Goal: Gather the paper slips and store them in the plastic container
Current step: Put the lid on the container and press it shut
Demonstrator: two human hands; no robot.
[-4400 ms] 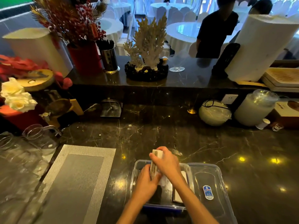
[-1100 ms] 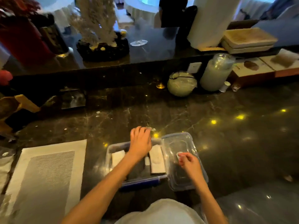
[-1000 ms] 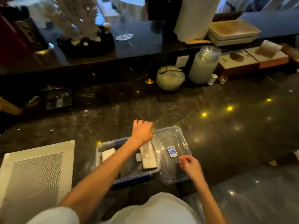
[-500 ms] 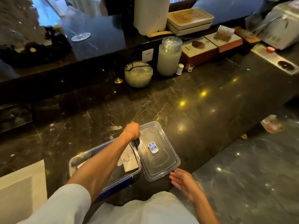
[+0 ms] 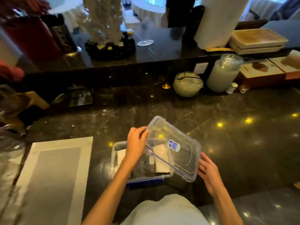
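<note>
A clear plastic container [image 5: 115,159] with a blue clip stands on the dark marble counter just in front of me. Stacks of paper slips [image 5: 160,161] lie inside it, seen through the lid. The clear lid [image 5: 183,157], with a small blue sticker, is lifted and tilted over the container's right half. My left hand [image 5: 136,144] grips the lid's far left edge. My right hand [image 5: 208,172] holds its near right edge.
A grey placemat [image 5: 53,174] lies to the left of the container. A round pale bowl [image 5: 187,84], a frosted jar [image 5: 223,73] and boxes [image 5: 263,73] stand along the back of the counter. Glassware [image 5: 9,153] sits at the far left.
The lid lay flat on the counter to the right of the container; now both hands hold it raised and tilted over the container. My right hand came up from the counter edge.
</note>
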